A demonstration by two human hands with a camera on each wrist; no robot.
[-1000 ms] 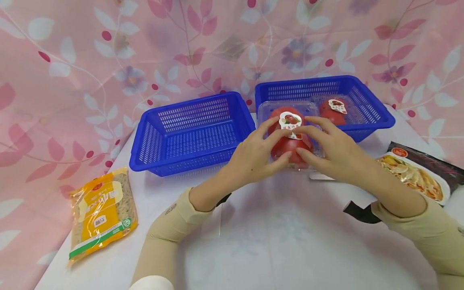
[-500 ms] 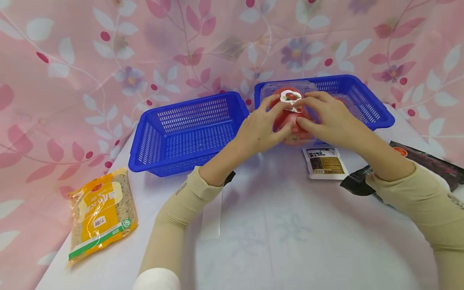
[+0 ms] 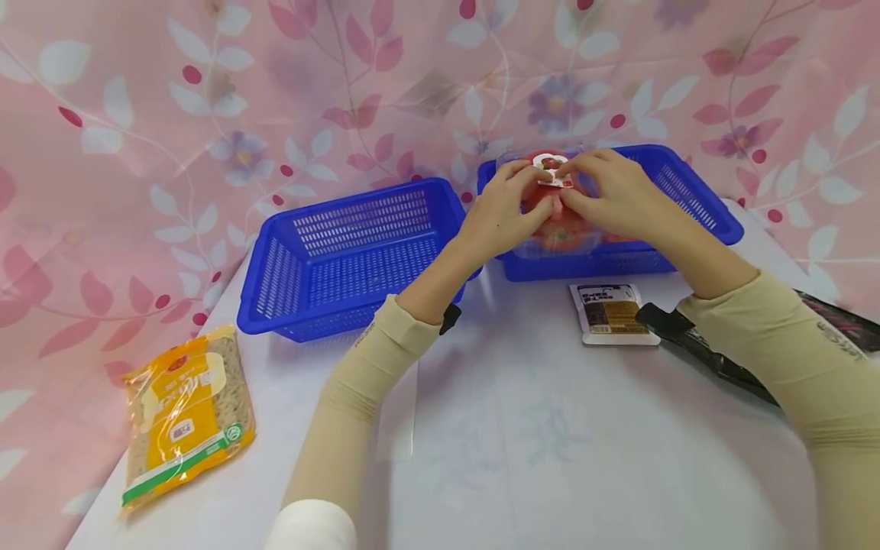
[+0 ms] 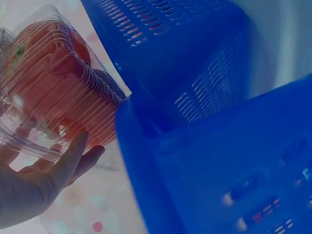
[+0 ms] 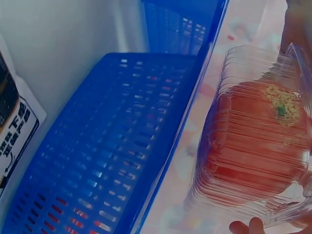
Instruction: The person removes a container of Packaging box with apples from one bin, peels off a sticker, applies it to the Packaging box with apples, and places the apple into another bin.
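A clear plastic box of tomatoes (image 3: 560,233) with a white sticker on its lid is held by both hands over the left part of the right blue basket (image 3: 584,267). My left hand (image 3: 498,218) grips the box from the left, and my right hand (image 3: 622,198) grips it from the right, fingertips meeting near the sticker. In the left wrist view the ribbed box (image 4: 63,83) is above the basket rim, with fingers against its side. Fingertips (image 5: 256,226) appear at the lower edge of the box (image 5: 253,141) in the right wrist view. The basket's other tomato box is mostly hidden.
Another blue basket (image 3: 371,267) stands to the left. A small brown-and-white sachet (image 3: 612,315) lies before the right basket. The dark noodle packet (image 3: 722,363) is partly under my right forearm. A yellow bag of grain (image 3: 189,420) lies far left.
Both hands have carried the tomato box away from me, from the basket's front side to over the basket. The sachet and the basket's front wall have come into sight.
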